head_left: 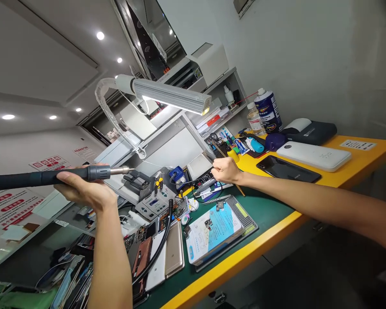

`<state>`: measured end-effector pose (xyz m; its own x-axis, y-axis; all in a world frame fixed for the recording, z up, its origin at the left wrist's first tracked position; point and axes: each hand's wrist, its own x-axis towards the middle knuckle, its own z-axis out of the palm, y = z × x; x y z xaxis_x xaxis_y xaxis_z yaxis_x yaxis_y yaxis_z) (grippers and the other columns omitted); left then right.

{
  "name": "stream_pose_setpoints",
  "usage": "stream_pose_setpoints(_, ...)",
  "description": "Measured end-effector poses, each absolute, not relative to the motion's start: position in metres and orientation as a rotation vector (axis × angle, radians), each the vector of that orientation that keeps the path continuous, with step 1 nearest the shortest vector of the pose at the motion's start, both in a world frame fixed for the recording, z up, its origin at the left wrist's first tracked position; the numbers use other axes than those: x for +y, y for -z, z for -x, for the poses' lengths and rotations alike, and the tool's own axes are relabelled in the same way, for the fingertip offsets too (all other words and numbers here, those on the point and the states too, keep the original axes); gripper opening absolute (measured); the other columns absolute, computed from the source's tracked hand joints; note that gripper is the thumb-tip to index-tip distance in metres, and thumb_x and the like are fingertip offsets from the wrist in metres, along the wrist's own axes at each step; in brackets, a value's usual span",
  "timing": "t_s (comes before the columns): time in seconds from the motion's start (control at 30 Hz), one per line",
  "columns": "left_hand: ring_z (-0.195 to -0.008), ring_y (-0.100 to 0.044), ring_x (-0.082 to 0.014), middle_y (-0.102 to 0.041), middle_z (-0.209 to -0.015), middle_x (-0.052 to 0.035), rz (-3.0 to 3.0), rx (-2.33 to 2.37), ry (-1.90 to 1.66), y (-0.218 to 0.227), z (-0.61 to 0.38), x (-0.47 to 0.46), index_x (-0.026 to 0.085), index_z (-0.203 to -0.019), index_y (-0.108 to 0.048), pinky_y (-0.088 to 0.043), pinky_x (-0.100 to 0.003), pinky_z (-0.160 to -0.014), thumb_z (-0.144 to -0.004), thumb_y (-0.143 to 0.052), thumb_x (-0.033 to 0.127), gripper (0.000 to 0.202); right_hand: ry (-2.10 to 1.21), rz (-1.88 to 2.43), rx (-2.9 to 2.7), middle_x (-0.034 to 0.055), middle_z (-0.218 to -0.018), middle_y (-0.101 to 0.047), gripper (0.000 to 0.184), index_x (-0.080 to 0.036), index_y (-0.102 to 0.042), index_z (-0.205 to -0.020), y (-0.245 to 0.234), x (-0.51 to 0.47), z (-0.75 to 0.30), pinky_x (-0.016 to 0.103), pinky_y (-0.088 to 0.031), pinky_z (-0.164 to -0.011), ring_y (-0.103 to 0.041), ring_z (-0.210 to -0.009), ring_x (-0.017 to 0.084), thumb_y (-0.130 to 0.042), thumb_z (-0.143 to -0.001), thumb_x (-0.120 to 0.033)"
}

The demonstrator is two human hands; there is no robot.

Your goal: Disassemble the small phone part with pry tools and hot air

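My left hand [86, 189] is raised on the left, closed around the black handle of a hot air gun [98, 172]. The gun's metal nozzle points right, over the bench. On the right, my right hand [225, 170] is a closed fist above the back of the green mat; what it holds, if anything, is hidden. A yellow-handled tool [233, 155] shows just behind its wrist. Below the hands, small metal parts [208, 223] lie on a white and blue box [212, 234], which rests on a grey perforated tray [244, 214].
A lamp [173, 95] hangs over the bench. Grey soldering stations [154, 201] stand at the back left. Phones [174, 251] lie beside the box, with a black hose [162, 244] across them. A black phone [287, 168], white power bank [313, 155] and spray can [269, 110] are at right.
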<state>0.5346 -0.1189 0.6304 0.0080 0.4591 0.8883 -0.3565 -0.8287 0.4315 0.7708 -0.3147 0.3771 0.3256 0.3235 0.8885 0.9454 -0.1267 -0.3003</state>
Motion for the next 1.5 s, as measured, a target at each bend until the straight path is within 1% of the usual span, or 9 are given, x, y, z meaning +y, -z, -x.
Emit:
stream_pose_setpoints(0.1, -0.062, -0.048, -0.01, -0.042, -0.081, 0.0039, -1.515, -0.103, -1.841, -0.607, -0.53, -0.156, 0.022, -0.101, -0.036, -0.052, -0.03, -0.067, -0.099, -0.026, 0.054, 0.034, 0.818, 1.67, -1.145, 0.0079, -0.114, -0.067, 0.028, -0.015, -0.064, -0.119, -0.377, -0.315, -0.773, 0.036, -0.059, -0.078, -0.067, -0.092, 0.019, -0.062, -0.097, -0.034)
stream_pose_setpoints(0.17, -0.06, -0.048, -0.0104, -0.045, -0.077, 0.0039, -1.44, -0.175, -1.745, -0.589, -0.528, -0.181, 0.021, -0.103, -0.042, -0.049, -0.028, -0.061, -0.093, -0.04, 0.058, 0.038, 0.82, 1.681, -1.134, 0.0078, -0.114, -0.067, 0.029, -0.015, -0.064, -0.118, -0.377, -0.316, -0.774, 0.036, -0.059, -0.078, -0.067, -0.092, 0.019, -0.062, -0.097, -0.034)
stream_pose_setpoints(0.33, -0.055, -0.049, -0.0123, -0.047, -0.071, 0.0037, -1.37, -0.184, -1.397, -0.543, -0.53, -0.229, 0.024, -0.102, -0.056, -0.047, -0.027, -0.051, -0.089, -0.053, 0.061, 0.038, 0.842, 1.707, -1.102, 0.0075, -0.112, -0.067, 0.028, -0.015, -0.064, -0.117, -0.378, -0.318, -0.778, 0.035, -0.059, -0.076, -0.067, -0.089, 0.018, -0.062, -0.097, -0.034)
stream_pose_setpoints(0.47, -0.05, -0.048, -0.013, -0.046, -0.067, 0.0039, -1.332, -0.152, -1.123, -0.512, -0.54, -0.242, 0.028, -0.094, -0.058, -0.044, -0.025, -0.043, -0.089, -0.051, 0.067, 0.041, 0.841, 1.736, -1.083, 0.0074, -0.111, -0.067, 0.028, -0.015, -0.064, -0.117, -0.378, -0.32, -0.782, 0.035, -0.059, -0.076, -0.067, -0.089, 0.018, -0.061, -0.097, -0.035)
stream_pose_setpoints(0.6, -0.049, -0.05, -0.0127, -0.047, -0.064, 0.0026, -1.314, -0.102, -0.989, -0.493, -0.551, -0.234, 0.023, -0.076, -0.055, -0.044, -0.025, -0.041, -0.086, -0.046, 0.076, 0.055, 0.824, 1.755, -1.076, 0.0065, -0.107, -0.068, 0.026, -0.015, -0.065, -0.113, -0.375, -0.322, -0.783, 0.033, -0.058, -0.073, -0.067, -0.085, 0.016, -0.061, -0.097, -0.035)
stream_pose_setpoints(0.7, -0.046, -0.051, -0.0129, -0.048, -0.06, 0.0016, -1.309, -0.053, -0.927, -0.485, -0.556, -0.226, 0.021, -0.069, -0.052, -0.044, -0.026, -0.04, -0.085, -0.045, 0.078, 0.06, 0.81, 1.762, -1.078, 0.0063, -0.106, -0.068, 0.026, -0.015, -0.065, -0.112, -0.374, -0.323, -0.782, 0.032, -0.058, -0.073, -0.067, -0.084, 0.016, -0.061, -0.097, -0.035)
stream_pose_setpoints(0.9, -0.046, -0.052, -0.0142, -0.051, -0.056, 0.0018, -1.28, -0.024, -0.867, -0.474, -0.553, -0.226, 0.022, -0.076, -0.054, -0.045, -0.026, -0.041, -0.087, -0.043, 0.077, 0.058, 0.767, 1.794, -1.036, 0.0066, -0.107, -0.068, 0.026, -0.015, -0.065, -0.113, -0.374, -0.324, -0.784, 0.033, -0.058, -0.074, -0.067, -0.086, 0.017, -0.062, -0.097, -0.035)
stream_pose_setpoints(1.2, -0.045, -0.054, -0.0136, -0.053, -0.056, 0.0015, -1.268, -0.042, -0.813, -0.464, -0.556, -0.226, 0.022, -0.074, -0.055, -0.044, -0.025, -0.041, -0.086, -0.047, 0.076, 0.056, 0.657, 1.904, -0.913, 0.0072, -0.115, -0.067, 0.03, -0.014, -0.064, -0.118, -0.381, -0.324, -0.785, 0.038, -0.059, -0.079, -0.067, -0.094, 0.021, -0.063, -0.097, -0.035)
stream_pose_setpoints(1.5, -0.046, -0.054, -0.0147, -0.054, -0.057, 0.0006, -1.242, -0.087, -0.799, -0.471, -0.552, -0.225, 0.021, -0.074, -0.057, -0.046, -0.027, -0.041, -0.085, -0.049, 0.074, 0.055, 0.142, 2.244, -1.007, 0.008, -0.115, -0.067, 0.028, -0.015, -0.066, -0.116, -0.419, -0.352, -0.803, 0.036, -0.059, -0.079, -0.067, -0.093, 0.02, -0.062, -0.097, -0.035)
